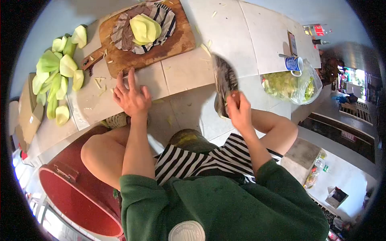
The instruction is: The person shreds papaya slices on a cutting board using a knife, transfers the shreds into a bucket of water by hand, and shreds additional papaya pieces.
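My right hand [240, 110] is closed around the handle of a broad-bladed kitchen knife [226, 76]. The dark blade points up and away over the counter's front edge, smeared a little by motion. My left hand [132, 96] has its fingers spread, at the counter's edge. Its fingertips reach the near rim of the wooden cutting board [183, 34]; whether they press on it I cannot tell. On the board lies a crumpled striped cloth [167, 20], with a stack of pale green vegetable slices [144, 30] on top.
Several peeled green vegetable pieces [50, 62] are heaped left of the board, beside a cardboard piece [30, 112]. To the right are a blue mug [294, 64], a phone [292, 43] and a plastic bag of peelings [287, 86]. A red bin [76, 201] stands at lower left.
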`<move>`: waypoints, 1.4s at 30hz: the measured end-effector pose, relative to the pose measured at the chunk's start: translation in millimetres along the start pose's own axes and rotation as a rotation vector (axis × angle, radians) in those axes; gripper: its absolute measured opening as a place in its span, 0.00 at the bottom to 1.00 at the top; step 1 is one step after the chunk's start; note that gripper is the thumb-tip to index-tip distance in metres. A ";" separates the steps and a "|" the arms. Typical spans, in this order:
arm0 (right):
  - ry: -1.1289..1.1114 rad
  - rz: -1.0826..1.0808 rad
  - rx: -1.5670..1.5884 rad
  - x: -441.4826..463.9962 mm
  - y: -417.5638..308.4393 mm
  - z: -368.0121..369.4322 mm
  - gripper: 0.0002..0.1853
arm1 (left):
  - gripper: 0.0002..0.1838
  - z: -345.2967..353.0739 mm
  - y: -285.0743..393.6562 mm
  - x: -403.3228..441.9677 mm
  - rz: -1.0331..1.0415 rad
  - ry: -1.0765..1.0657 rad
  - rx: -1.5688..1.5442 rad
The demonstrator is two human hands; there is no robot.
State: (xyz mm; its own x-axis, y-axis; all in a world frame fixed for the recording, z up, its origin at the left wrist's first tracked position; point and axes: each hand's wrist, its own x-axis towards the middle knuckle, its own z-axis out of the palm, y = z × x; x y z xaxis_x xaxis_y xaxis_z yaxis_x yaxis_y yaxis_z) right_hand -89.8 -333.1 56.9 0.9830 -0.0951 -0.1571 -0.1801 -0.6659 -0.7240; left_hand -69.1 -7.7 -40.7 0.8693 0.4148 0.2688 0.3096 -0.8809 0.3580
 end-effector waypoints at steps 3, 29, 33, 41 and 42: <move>-0.076 0.217 0.358 42.9 -10.1 20.9 0.17 | 0.39 -1.7 0.3 -0.5 0.006 -0.003 0.012; 0.043 0.076 0.085 -46.4 63.2 13.6 0.18 | 0.34 -5.2 0.4 0.5 0.044 0.047 -0.055; -0.055 -0.151 0.016 -19.3 -16.0 5.6 0.16 | 0.20 -6.0 -1.5 10.1 0.000 0.183 -0.234; -0.028 -0.671 -0.123 33.0 -76.6 56.6 0.20 | 0.17 -69.2 9.0 59.5 -0.596 0.075 -0.794; -0.014 -0.677 -0.116 39.2 -82.1 60.8 0.20 | 0.17 -68.5 3.0 65.6 -0.596 0.083 -0.785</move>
State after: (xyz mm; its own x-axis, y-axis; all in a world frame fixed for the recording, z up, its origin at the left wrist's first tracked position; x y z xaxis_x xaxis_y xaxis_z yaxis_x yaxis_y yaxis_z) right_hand -38.7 -237.1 69.4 0.8772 0.3787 0.2952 0.4791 -0.6502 -0.5896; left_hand -37.5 32.4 39.2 0.6154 0.7822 -0.0973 0.3185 -0.1338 0.9384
